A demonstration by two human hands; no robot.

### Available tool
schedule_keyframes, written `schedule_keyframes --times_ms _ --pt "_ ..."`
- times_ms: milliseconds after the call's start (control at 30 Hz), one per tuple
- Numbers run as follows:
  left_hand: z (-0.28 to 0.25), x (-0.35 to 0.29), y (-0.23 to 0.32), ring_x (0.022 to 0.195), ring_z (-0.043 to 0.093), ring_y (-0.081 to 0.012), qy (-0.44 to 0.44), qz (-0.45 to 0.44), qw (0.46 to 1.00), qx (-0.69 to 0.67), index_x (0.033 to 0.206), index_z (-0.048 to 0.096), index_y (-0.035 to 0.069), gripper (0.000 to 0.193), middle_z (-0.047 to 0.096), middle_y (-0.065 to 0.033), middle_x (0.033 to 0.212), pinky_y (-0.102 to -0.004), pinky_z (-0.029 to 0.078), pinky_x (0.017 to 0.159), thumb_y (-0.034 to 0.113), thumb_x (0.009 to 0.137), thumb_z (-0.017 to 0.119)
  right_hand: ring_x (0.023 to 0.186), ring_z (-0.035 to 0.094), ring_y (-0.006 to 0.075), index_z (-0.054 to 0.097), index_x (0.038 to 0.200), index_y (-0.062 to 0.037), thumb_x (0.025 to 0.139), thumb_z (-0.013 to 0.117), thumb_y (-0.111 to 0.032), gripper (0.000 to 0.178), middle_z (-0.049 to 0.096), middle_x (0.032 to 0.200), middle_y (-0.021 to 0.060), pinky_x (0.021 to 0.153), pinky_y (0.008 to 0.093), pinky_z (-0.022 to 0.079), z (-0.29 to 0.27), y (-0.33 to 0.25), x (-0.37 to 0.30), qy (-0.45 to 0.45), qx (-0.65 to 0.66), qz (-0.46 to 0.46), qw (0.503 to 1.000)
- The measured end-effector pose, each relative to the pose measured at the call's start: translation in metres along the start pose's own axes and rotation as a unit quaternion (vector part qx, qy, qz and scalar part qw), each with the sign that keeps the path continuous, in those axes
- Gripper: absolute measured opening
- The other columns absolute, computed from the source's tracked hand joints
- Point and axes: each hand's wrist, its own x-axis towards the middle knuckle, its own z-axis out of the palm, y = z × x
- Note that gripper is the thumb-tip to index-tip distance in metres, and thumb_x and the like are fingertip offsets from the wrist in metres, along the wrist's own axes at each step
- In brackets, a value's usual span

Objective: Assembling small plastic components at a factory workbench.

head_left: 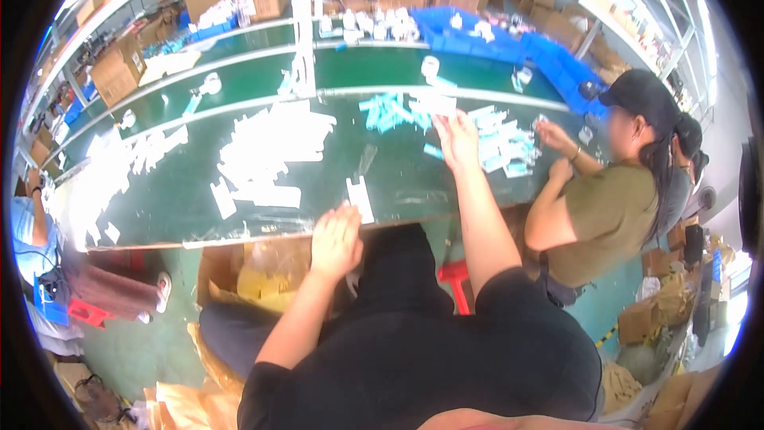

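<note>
Blue bins point(509, 44) (back row), cardboard boxes point(118, 70)
</note>
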Motion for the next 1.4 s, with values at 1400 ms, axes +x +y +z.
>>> schedule_keyframes --times_ms 1400 --pt "-0.185 -0.014 0.025 0.101 0.075 -0.0273 0.279 -0.166 0.453 -0.831 0.148 0.053 0.004 0.041 0.072 -0.0200 0.127 -0.0400 0.063 0.090 0.021 0.112 0.061 0.085 0.073 0.0269 0.077 0.098 -0.0058 0.073 0.086 -0.001 0.027 0.074 0.119 0.0138 0.067 0.0315 0.058 0.257 -0.051 -0.234 -0.520 -0.239 -0.343 0.745"
